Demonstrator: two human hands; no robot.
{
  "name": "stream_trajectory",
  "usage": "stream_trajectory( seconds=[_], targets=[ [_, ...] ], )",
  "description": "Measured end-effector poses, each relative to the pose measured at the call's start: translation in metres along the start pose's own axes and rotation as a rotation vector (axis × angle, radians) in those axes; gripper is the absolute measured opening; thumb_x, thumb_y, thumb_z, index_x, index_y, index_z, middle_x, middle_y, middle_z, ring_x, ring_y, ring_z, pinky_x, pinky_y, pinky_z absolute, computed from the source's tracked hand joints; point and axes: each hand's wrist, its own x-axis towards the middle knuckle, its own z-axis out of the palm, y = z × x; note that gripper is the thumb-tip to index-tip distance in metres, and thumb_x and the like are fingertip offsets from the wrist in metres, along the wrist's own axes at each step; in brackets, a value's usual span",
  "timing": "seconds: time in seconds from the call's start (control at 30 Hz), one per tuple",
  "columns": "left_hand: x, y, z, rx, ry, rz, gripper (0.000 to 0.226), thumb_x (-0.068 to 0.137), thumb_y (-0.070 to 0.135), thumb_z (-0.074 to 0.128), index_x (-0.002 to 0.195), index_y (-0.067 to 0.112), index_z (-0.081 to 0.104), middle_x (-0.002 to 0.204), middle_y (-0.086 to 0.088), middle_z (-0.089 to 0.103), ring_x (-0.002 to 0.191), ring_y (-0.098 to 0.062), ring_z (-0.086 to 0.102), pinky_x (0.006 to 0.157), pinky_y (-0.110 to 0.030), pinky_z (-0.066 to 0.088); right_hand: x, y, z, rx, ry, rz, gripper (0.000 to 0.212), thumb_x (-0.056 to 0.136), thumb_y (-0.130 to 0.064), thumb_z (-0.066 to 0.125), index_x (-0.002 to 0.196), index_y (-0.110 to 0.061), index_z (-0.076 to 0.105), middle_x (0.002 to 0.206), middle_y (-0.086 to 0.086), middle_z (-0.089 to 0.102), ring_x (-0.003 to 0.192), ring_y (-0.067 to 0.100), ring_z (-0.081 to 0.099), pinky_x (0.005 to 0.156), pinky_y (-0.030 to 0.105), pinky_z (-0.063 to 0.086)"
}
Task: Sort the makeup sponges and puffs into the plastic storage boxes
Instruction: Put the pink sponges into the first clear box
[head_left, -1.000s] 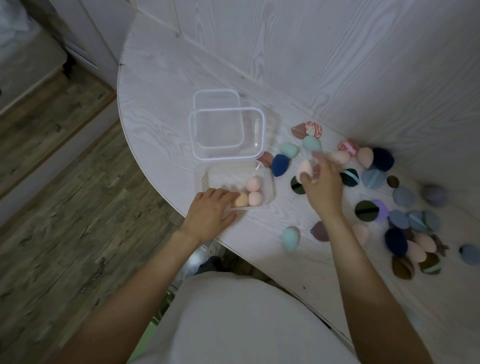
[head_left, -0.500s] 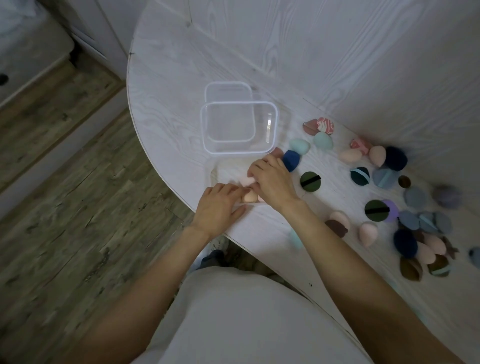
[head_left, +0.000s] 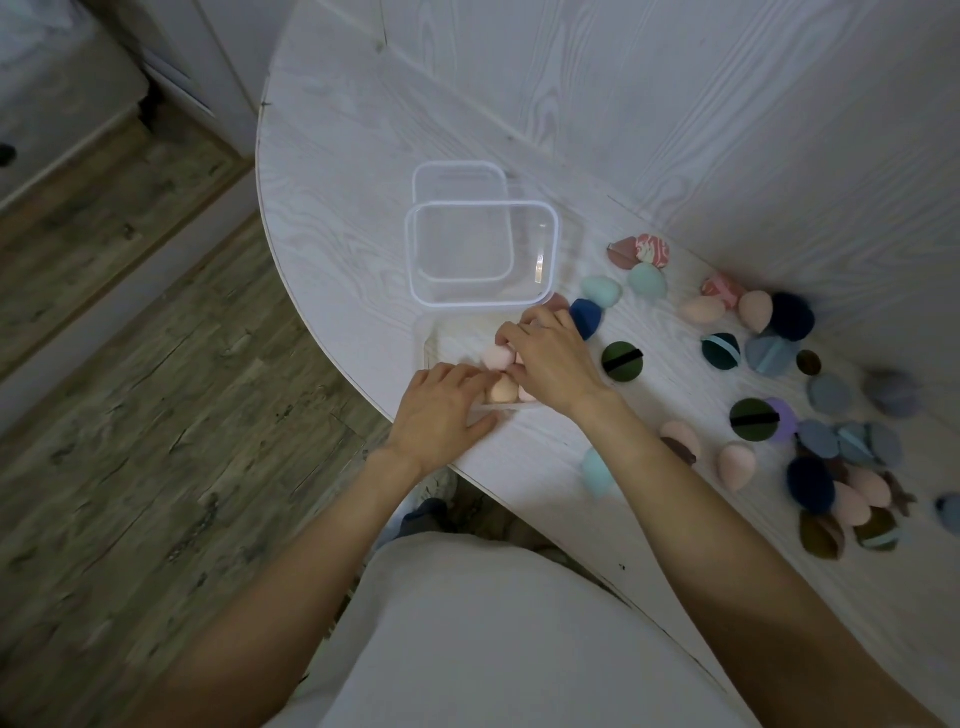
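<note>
**Both hands at the near box**

The left hand (head_left: 444, 410) lies flat, fingers straight, on the near rim of the clear box (head_left: 434, 345) at the table (head_left: 337, 208) edge. The right hand (head_left: 545, 358) reaches inside, fingers curled over the pink sponges (head_left: 496, 358); whether it grips one I cannot tell. Loose sponges and puffs (head_left: 622, 362) are scattered toward the table's right side.

Dim, soft, even light; wide-angle bowing at the edges, slight blur at far right.
</note>
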Motion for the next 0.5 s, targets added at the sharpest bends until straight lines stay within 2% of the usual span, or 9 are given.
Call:
stream_trajectory(
  seconds=[0.1, 0.33, 0.5],
  targets=[
    [-0.0004, 0.0006, -0.0021, -0.065, 0.042, -0.010, 0.057, 0.081, 0.055, 0.036, 0.128, 0.029, 0.052, 0.121, 0.005, 0.059, 0.108, -0.020, 0.051, 0.088, -0.032, 0.036, 0.0005, -0.0001, 0.0002, 0.027, -0.008, -0.002, 0.030, 0.086, -0.013, 0.056, 0.117, -0.013, 0.056, 0.104, 0.008, 0.062, 0.111, 0.023, 0.042, 0.090, 0.033, 0.028],
    [0.0019, -0.0042, -0.0022, -0.091, 0.102, -0.040, 0.052, 0.086, 0.054, 0.035, 0.124, 0.026, 0.056, 0.112, 0.005, 0.063, 0.103, -0.019, 0.053, 0.086, -0.031, 0.041, 0.0016, -0.0017, -0.0046, 0.030, -0.047, -0.028, 0.036, 0.089, -0.016, 0.053, 0.126, -0.013, 0.054, 0.118, 0.005, 0.062, 0.120, 0.025, 0.038, 0.098, 0.037, 0.027],
    [0.0022, -0.0043, -0.0055, -0.085, 0.106, -0.048, 0.055, 0.087, 0.051, 0.034, 0.125, 0.018, 0.056, 0.112, -0.002, 0.064, 0.103, -0.023, 0.055, 0.088, -0.034, 0.043, 0.0043, 0.0005, -0.0001, 0.019, -0.039, -0.029, 0.033, 0.089, -0.015, 0.054, 0.122, -0.014, 0.057, 0.116, 0.003, 0.064, 0.118, 0.024, 0.039, 0.098, 0.034, 0.026]
  ],
)
